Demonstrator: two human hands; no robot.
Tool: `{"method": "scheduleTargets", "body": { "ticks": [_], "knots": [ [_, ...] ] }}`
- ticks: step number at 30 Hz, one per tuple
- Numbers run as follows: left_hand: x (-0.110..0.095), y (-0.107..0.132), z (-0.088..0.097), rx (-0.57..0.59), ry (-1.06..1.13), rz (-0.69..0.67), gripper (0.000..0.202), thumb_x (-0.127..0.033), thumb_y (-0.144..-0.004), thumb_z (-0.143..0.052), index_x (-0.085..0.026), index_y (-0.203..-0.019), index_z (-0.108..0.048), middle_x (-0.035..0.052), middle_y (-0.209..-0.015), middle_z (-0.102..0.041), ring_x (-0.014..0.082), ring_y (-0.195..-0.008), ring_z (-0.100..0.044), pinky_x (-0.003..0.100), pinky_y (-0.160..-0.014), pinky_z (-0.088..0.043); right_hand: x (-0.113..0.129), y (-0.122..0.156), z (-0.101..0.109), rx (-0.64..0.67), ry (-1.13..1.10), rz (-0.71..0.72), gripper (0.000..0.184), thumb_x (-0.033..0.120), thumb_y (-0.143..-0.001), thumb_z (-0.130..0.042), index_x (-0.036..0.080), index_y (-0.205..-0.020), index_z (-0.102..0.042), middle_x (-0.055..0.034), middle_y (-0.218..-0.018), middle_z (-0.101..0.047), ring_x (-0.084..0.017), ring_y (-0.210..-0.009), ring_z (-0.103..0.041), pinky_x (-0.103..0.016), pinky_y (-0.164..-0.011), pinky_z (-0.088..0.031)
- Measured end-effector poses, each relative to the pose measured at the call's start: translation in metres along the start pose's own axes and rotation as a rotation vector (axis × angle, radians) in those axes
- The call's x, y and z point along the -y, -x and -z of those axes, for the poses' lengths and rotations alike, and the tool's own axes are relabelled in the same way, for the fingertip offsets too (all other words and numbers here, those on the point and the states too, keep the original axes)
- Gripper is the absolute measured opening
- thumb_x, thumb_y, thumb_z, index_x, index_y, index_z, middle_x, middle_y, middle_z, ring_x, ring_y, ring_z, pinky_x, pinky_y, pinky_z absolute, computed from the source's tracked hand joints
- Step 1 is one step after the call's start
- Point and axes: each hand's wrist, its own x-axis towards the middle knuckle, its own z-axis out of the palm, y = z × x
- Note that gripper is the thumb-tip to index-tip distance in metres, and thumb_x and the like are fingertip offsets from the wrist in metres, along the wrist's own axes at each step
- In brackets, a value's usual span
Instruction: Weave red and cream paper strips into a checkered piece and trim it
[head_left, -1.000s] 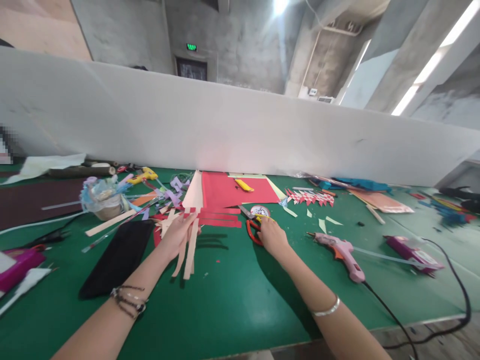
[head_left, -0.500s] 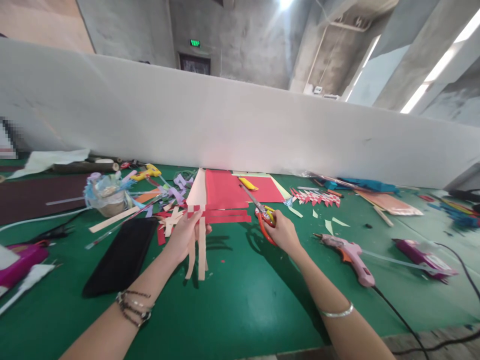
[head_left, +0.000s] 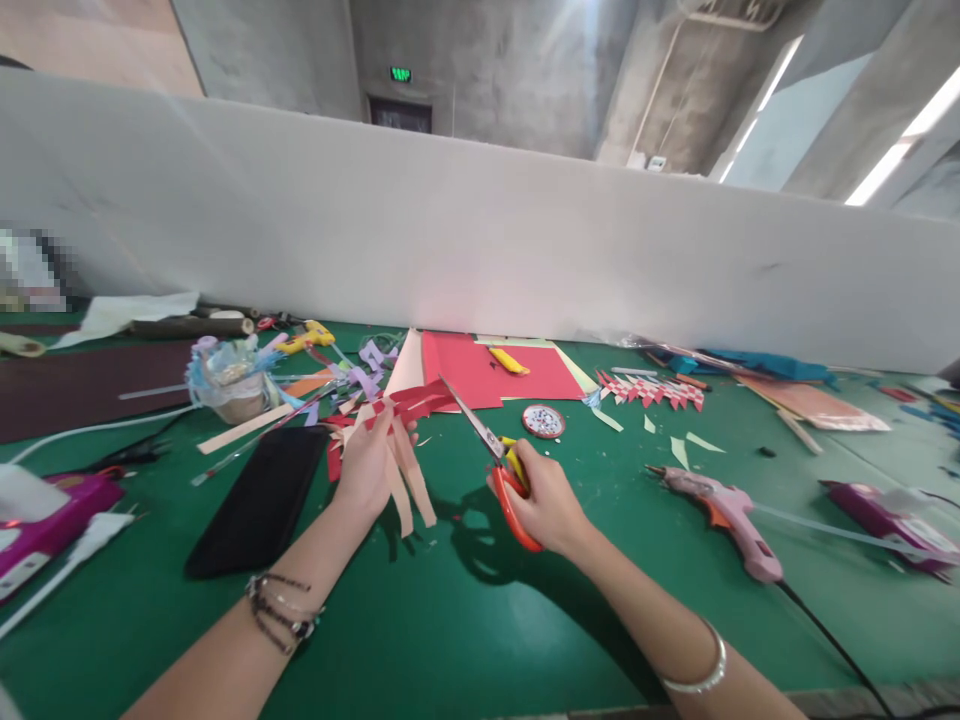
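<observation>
My left hand (head_left: 365,463) is closed on a woven piece of red and beige paper strips (head_left: 397,420), held a little above the green table (head_left: 465,620); beige strip ends hang down below the fingers. My right hand (head_left: 546,502) grips orange-handled scissors (head_left: 495,468), whose blades point up and left toward the red strip ends. The blade tips are close to the paper, apart from it by a small gap.
Red paper sheets (head_left: 480,370) with a yellow utility knife (head_left: 508,361) lie behind. A round tin (head_left: 544,421), a pink glue gun (head_left: 720,510) with cord, a black pouch (head_left: 259,500), woven red-white strips (head_left: 652,390) and paper scraps surround. A white partition (head_left: 480,250) closes the back.
My right hand picked the scissors up off the table and drew them toward me, blades now aimed at the strips. My left hand lifted and tilted the woven paper piece.
</observation>
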Motion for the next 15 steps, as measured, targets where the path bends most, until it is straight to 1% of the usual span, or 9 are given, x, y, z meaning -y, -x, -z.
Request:
{"method": "scheduleTargets", "body": {
  "ticks": [1, 2, 4, 7, 8, 9, 11, 13, 15],
  "knots": [
    [-0.002, -0.001, 0.0, -0.027, 0.042, 0.018, 0.01, -0.018, -0.08, -0.059, -0.014, -0.072, -0.055, -0.0034, -0.053, -0.058, 0.0086, -0.047, -0.058, 0.018, -0.051, -0.049, 0.001, 0.001, 0.001, 0.003, 0.004, 0.013, 0.028, 0.04, -0.078, -0.049, 0.023, -0.068, -0.028, 0.0083, -0.055, -0.035, -0.008, -0.048, -0.029, -0.021, -0.048, -0.025],
    [-0.004, -0.003, 0.0, -0.047, 0.07, 0.021, 0.012, -0.015, -0.082, -0.055, -0.014, -0.071, -0.054, -0.0039, -0.053, -0.058, 0.0077, -0.047, -0.058, 0.018, -0.052, -0.05, 0.001, 0.001, 0.004, -0.006, -0.017, 0.013, 0.027, 0.04, -0.079, -0.047, 0.023, -0.069, -0.028, 0.0082, -0.055, -0.036, -0.009, -0.048, -0.031, -0.021, -0.048, -0.026],
    [-0.008, -0.006, 0.003, -0.068, 0.089, 0.001, 0.016, -0.012, -0.086, -0.049, -0.014, -0.07, -0.053, -0.0039, -0.054, -0.058, 0.0069, -0.048, -0.058, 0.017, -0.056, -0.051, -0.003, 0.0, 0.011, -0.061, -0.111, -0.01, 0.023, 0.04, -0.081, -0.044, 0.023, -0.074, -0.03, 0.0073, -0.058, -0.04, -0.009, -0.048, -0.035, -0.021, -0.048, -0.029],
    [-0.009, -0.009, 0.005, -0.053, 0.118, -0.041, 0.018, -0.009, -0.088, -0.045, -0.014, -0.074, -0.054, -0.0018, -0.064, -0.063, 0.008, -0.058, -0.063, 0.019, -0.062, -0.053, -0.01, -0.004, 0.023, -0.208, -0.265, -0.023, 0.021, 0.044, -0.085, -0.036, 0.023, -0.083, -0.035, 0.0062, -0.06, -0.04, -0.01, -0.05, -0.039, -0.021, -0.049, -0.034],
    [-0.008, -0.008, 0.004, -0.04, 0.123, -0.053, 0.017, -0.008, -0.087, -0.044, -0.014, -0.075, -0.054, -0.0013, -0.066, -0.064, 0.0086, -0.061, -0.064, 0.019, -0.064, -0.053, -0.011, -0.005, 0.026, -0.24, -0.286, -0.019, 0.022, 0.045, -0.086, -0.034, 0.023, -0.084, -0.036, 0.0061, -0.059, -0.039, -0.01, -0.05, -0.039, -0.021, -0.049, -0.034],
    [-0.007, -0.007, 0.003, -0.026, 0.126, -0.06, 0.016, -0.008, -0.087, -0.045, -0.014, -0.075, -0.055, -0.0006, -0.068, -0.065, 0.0094, -0.063, -0.065, 0.02, -0.064, -0.053, -0.012, -0.005, 0.028, -0.245, -0.278, -0.016, 0.023, 0.045, -0.086, -0.033, 0.022, -0.083, -0.037, 0.0061, -0.058, -0.038, -0.01, -0.049, -0.039, -0.021, -0.048, -0.034],
    [-0.003, -0.003, 0.001, 0.024, 0.112, -0.062, 0.011, -0.008, -0.084, -0.05, -0.013, -0.079, -0.057, 0.0009, -0.072, -0.066, 0.0114, -0.065, -0.066, 0.021, -0.063, -0.054, -0.011, -0.004, 0.028, -0.183, -0.158, -0.008, 0.024, 0.044, -0.085, -0.035, 0.022, -0.077, -0.039, 0.006, -0.056, -0.039, -0.009, -0.047, -0.038, -0.021, -0.048, -0.032],
    [0.002, 0.0, -0.001, 0.089, 0.067, -0.058, 0.005, -0.01, -0.08, -0.055, -0.013, -0.083, -0.059, 0.0012, -0.073, -0.067, 0.0124, -0.063, -0.065, 0.022, -0.061, -0.053, -0.006, -0.001, 0.025, -0.064, 0.068, 0.029, 0.026, 0.043, -0.083, -0.04, 0.021, -0.068, -0.04, 0.0052, -0.053, -0.041, -0.009, -0.046, -0.039, -0.021, -0.048, -0.029],
    [0.006, 0.002, -0.001, 0.141, 0.015, -0.048, 0.008, -0.014, -0.075, -0.061, -0.014, -0.083, -0.059, -0.0013, -0.068, -0.066, 0.0114, -0.056, -0.063, 0.022, -0.056, -0.052, 0.001, 0.002, 0.019, 0.047, 0.304, 0.082, 0.028, 0.044, -0.08, -0.046, 0.02, -0.065, -0.043, 0.0031, -0.055, -0.048, -0.01, -0.049, -0.044, -0.022, -0.049, -0.025]
  ]
}}
